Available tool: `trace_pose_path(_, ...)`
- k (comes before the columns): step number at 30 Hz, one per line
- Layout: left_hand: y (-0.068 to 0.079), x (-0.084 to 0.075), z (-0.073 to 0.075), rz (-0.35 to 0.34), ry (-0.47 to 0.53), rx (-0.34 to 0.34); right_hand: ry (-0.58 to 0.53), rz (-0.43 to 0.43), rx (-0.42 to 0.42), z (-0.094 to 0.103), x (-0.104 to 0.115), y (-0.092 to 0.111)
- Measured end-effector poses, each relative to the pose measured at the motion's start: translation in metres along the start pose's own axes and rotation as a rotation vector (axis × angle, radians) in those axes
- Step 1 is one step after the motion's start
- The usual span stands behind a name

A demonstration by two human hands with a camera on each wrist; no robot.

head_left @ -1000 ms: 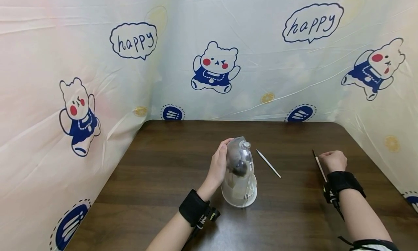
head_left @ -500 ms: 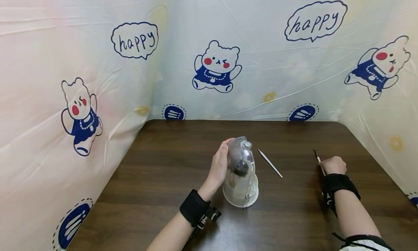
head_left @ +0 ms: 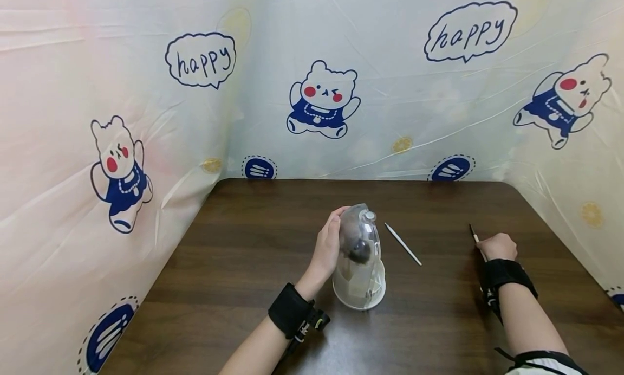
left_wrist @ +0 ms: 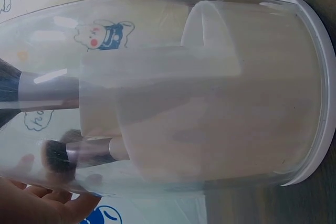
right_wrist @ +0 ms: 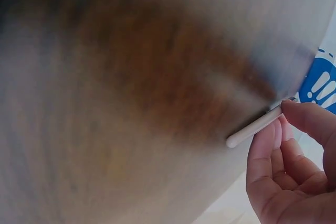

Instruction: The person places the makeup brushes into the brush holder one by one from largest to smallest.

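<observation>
My left hand grips the upper part of a clear domed makeup brush holder, its white base on the table. Through the clear wall in the left wrist view, a large dark-bristled brush and a smaller brush show beside pale inner compartments; my left fingers lie against the lower side. At the right, my right hand pinches a slim brush with a pale handle and dark far end. The right wrist view shows that handle between thumb and fingertips, low over the table.
A slim white stick, pointed at its far end, lies on the dark wooden table right of the holder. A printed sheet with bears hangs behind the table and along both sides.
My right hand has turned slightly and come over the brush's lower handle, which showed beside the wrist earlier. My left hand and the holder stay in place; the head view shifted a little.
</observation>
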State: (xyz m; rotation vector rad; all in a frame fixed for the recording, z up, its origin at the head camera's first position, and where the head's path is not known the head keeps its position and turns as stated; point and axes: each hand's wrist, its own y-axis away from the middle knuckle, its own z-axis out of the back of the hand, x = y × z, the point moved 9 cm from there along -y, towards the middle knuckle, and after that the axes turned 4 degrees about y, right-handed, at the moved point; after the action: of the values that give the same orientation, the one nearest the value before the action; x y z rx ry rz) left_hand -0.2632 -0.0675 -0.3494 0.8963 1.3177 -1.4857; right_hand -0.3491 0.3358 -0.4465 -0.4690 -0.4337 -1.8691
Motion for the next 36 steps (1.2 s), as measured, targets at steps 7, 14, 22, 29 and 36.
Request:
trace_pose_path(7, 0.001, -0.001, -0.001, -0.004, 0.001, 0.004, 0.003, -0.002, -0.018, 0.003, 0.000, -0.001)
trace_pose_path(14, 0.002, -0.001, 0.001, 0.000, -0.006, -0.007, -0.033, 0.027, -0.028, 0.004, 0.012, -0.003)
trace_pose_path(22, 0.002, 0.002, 0.000, 0.013, -0.001, 0.002, -0.180, 0.110, 0.001, 0.006, 0.053, 0.009)
trace_pose_path(29, 0.001, 0.002, -0.001, 0.011, 0.002, 0.011, -0.432, 0.155, 0.087, 0.003, 0.087, 0.023)
trace_pose_path(36, 0.002, 0.000, 0.000, 0.005, 0.002, 0.004, -0.546, 0.316, 0.122, 0.002, 0.132, 0.053)
